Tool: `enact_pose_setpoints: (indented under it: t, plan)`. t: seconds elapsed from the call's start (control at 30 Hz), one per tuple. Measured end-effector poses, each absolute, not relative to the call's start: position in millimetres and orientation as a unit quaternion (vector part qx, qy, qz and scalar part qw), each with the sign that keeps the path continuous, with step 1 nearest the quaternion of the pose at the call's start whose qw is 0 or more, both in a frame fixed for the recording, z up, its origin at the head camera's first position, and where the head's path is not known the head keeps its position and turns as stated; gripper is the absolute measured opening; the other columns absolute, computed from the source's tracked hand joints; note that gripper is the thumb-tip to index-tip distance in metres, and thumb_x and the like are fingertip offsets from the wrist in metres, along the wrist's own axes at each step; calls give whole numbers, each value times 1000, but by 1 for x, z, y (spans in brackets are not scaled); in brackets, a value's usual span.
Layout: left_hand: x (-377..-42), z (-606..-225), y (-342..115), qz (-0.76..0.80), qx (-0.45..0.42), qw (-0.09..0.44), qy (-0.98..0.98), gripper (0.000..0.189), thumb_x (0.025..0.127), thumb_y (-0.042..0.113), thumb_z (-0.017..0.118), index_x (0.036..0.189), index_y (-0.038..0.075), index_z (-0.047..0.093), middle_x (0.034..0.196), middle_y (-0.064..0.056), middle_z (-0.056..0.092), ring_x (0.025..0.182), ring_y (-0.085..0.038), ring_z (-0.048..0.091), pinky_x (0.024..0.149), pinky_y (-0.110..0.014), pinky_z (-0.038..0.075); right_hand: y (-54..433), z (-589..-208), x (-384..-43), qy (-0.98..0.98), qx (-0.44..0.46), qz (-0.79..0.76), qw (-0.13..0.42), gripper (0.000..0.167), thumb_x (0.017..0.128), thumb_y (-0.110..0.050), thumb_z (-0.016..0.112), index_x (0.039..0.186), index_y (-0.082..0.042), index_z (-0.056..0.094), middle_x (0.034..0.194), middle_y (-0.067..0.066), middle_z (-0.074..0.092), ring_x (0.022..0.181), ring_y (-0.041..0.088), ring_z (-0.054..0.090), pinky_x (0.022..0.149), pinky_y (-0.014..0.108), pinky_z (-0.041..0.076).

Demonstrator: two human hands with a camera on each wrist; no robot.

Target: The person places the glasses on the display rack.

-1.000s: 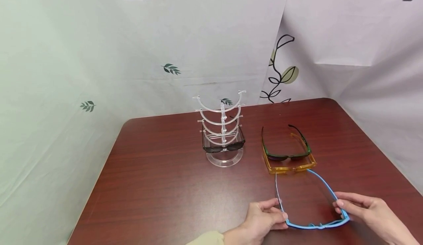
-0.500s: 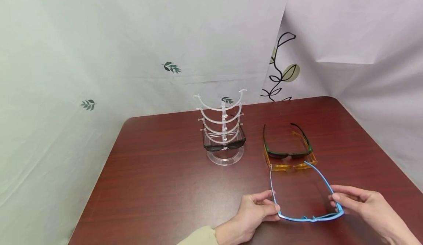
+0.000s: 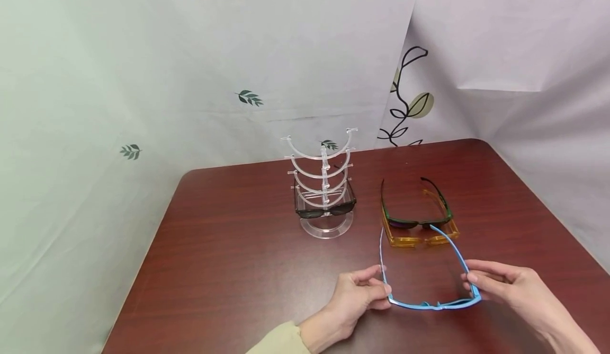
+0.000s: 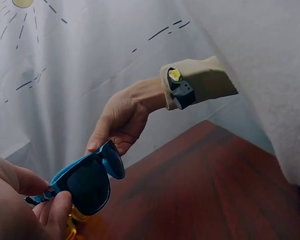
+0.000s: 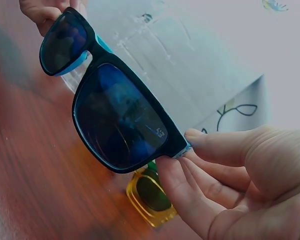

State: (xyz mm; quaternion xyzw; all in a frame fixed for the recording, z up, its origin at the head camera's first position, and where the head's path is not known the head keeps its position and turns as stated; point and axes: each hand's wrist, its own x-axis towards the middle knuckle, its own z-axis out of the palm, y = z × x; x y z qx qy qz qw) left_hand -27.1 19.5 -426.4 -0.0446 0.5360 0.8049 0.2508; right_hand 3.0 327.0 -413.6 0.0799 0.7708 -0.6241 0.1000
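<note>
Blue sunglasses with dark lenses are held above the near part of the table, temples unfolded and pointing away from me. My left hand pinches the left temple close to its hinge, thumb and fingers on either side. The right temple is pinched the same way by my right hand. In the right wrist view, the sunglasses' dark front and lenses show, with the right fingers at one corner. The left wrist view shows the sunglasses tilted between both hands.
A clear tiered display stand bears black sunglasses on its lowest arm. Right of it, green-framed sunglasses lie overlapping yellow glasses on the dark red table. Patterned cloth hangs behind the table.
Both hands have carried the blue sunglasses left and slightly away from me, off toward the stand's side. The stand and the other glasses stay where they were.
</note>
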Motion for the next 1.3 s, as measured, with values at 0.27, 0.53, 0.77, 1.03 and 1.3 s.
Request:
enact_pose_setpoints:
  t: [0.27,0.53,0.77,1.03,1.3]
  plan:
    - [-36,-426,9,807,-44,222,546,51,79,-16,68,129,-13,59,77,-5,65,66,-11,66,64,-24,59,310,-408,-9,790,69,-604,79,30,98,-8,65,125,5,65,98,15,74,89,15,72,74,27,59]
    - [-45,-421,-6,808,-40,202,552,52,80,-13,69,131,-11,58,77,-2,65,64,-11,65,64,-24,59,290,-399,-26,769,54,-633,67,28,96,-7,68,120,7,67,96,18,74,87,17,73,74,30,60]
    - [-49,-414,-17,811,-40,189,552,54,80,-13,68,132,-13,56,77,-3,66,63,-10,65,64,-23,59,280,-398,-36,758,27,-649,58,26,95,-2,66,119,9,67,94,13,75,86,16,73,72,29,60]
    - [-49,-407,-27,814,-41,178,551,54,80,-13,68,133,-14,55,78,-3,66,63,-10,64,63,-22,58,270,-392,-42,764,31,-642,63,34,95,-5,68,124,12,63,94,15,74,85,17,73,73,28,59]
    - [-51,-403,-35,815,-46,165,554,53,81,-13,68,133,-12,56,78,-3,66,64,-9,64,63,-23,59,260,-385,-47,767,21,-637,68,40,95,-11,70,126,13,61,95,17,74,88,24,73,77,27,59]
